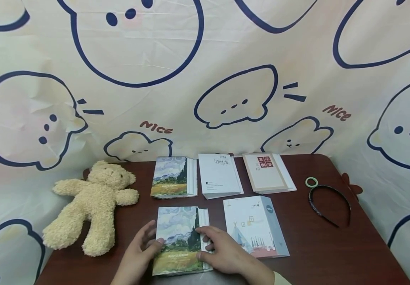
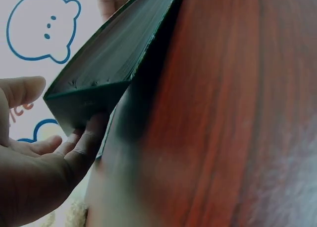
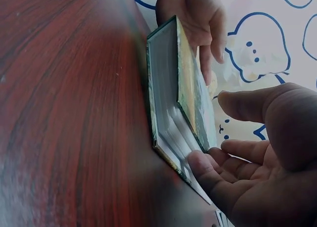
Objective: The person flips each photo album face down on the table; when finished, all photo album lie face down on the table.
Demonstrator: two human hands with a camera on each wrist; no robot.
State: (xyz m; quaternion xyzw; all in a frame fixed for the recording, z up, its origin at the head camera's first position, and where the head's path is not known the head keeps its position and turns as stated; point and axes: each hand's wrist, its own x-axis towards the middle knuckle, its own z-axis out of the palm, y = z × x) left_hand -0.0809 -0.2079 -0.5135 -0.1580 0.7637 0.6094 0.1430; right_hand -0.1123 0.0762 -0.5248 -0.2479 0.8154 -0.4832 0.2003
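A photo album with a painted landscape cover lies near the front of the table. My left hand is at its left side; in the left wrist view the fingers touch the dark green spine, and the thumb is held away from it. On the opposite side is my right hand. Its fingertips touch the edge of the front cover in the right wrist view, with the thumb apart. The cover stands slightly raised there, showing the pale page edges.
Behind are a matching landscape album, a white album and a beige one. Another white album with a tent drawing lies right of my hands. A teddy bear is left; a headband and green ring are right.
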